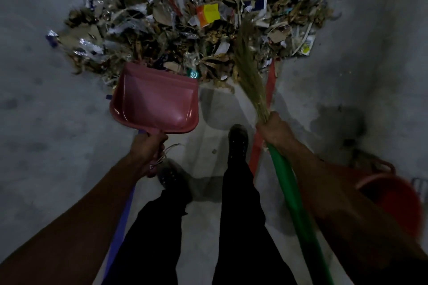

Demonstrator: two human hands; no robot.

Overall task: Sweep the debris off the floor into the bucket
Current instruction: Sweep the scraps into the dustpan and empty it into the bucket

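Gripping the pink plastic dustpan (154,102) by its handle, the left hand (148,150) should press its lip flat at the edge of the heap of paper and dry-leaf debris (185,18) while the right hand (275,129), clenched around the green-handled grass broom (251,69), draws scraps in.

Just the background stuff down on the concrete

Person's standing in black trousers (240,210) and dark shoes (238,140), one foot ahead of the other. There's an orange-red strip (269,90) running along the ground beside the forward foot, and a blue-purple strip (120,227) on the other side, going off toward the bottom edge. A big dark stain (340,120) sits on the concrete out to the right. Far right edge there's something pale with slats (420,184), too cut off to tell what it is.
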